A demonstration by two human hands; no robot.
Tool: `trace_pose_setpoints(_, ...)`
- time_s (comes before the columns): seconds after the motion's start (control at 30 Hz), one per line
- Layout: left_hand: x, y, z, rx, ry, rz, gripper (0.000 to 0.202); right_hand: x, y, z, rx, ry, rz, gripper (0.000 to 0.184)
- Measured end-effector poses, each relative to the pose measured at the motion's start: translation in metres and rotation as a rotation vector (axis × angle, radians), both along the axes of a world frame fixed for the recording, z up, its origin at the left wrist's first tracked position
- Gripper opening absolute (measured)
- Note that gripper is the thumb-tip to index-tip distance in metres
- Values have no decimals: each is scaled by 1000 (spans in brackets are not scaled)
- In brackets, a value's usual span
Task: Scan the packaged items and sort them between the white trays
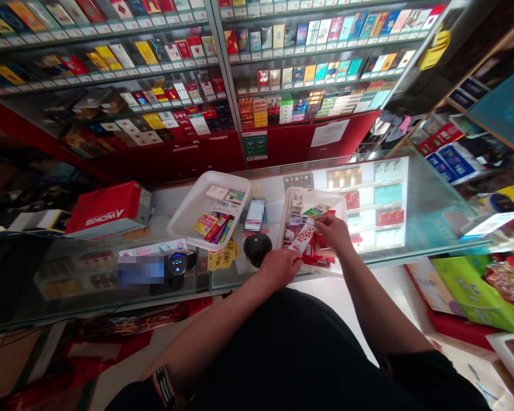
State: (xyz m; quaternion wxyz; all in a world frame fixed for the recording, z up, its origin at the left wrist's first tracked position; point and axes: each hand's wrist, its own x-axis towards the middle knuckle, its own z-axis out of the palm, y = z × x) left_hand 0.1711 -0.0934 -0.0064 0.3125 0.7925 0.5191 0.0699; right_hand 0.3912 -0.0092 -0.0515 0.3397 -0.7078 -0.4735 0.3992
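Note:
A white tray (288, 201) on the glass counter holds several small packets, mostly red and white. My right hand (334, 231) is inside it, fingers pinched on a red-and-white packet (303, 238). My left hand (279, 267) rests at the tray's near left corner, fingers curled over the edge; what it holds, if anything, is hidden. A second white tray (192, 208) to the left, tilted, holds a few coloured packets.
A glass counter (411, 228) runs across the view. On it sit a red box (109, 208), a black round object (257, 248), a small black device (177, 264) and a yellow tag (223, 257). Shelves of cigarette packs (282, 74) fill the wall behind. Green bags (480, 288) lie at right.

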Motion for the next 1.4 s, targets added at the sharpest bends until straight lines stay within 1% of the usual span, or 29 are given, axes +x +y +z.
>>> trace_pose_setpoints(0.1, 1, -1, 0, -30, 16, -14, 27, -3, 1, -2, 11, -87, 18, 28)
trace_pose_setpoints(0.23, -2, -2, 2, -35, 5, -10, 26, -8, 2, 1, 25, -209, 55, 28)
trace_pose_setpoints(0.37, -7, -5, 2, -13, -35, -34, 25, -13, 4, 4, 42, -287, 71, 28)
trace_pose_setpoints(0.47, -11, -7, 1, 31, -78, -19, 24, -17, 3, 6, 64, -308, 54, 29)
trace_pose_setpoints(0.6, -19, -9, 2, 102, -158, 26, 22, -24, 1, 12, 101, -312, 67, 27)
trace_pose_setpoints(0.8, -40, -9, 16, 133, -294, 171, 21, -45, 1, 31, 149, -266, 80, 26)
trace_pose_setpoints(0.97, -71, -8, 23, 192, -379, 348, 19, -79, 11, 49, 181, -242, 142, 26)
trace_pose_setpoints(1.13, -119, 7, 26, 172, -360, 551, 18, -125, 25, 58, 211, -228, 245, 24)
trace_pose_setpoints(1.23, -156, 23, 23, 146, -306, 664, 18, -158, 33, 63, 204, -246, 365, 23)
trace_pose_setpoints(1.33, -191, 39, 16, 84, -248, 772, 15, -194, 39, 66, 177, -268, 514, 20)
trace_pose_setpoints(1.4, -211, 48, 10, 40, -218, 822, 18, -218, 44, 66, 138, -287, 594, 19)
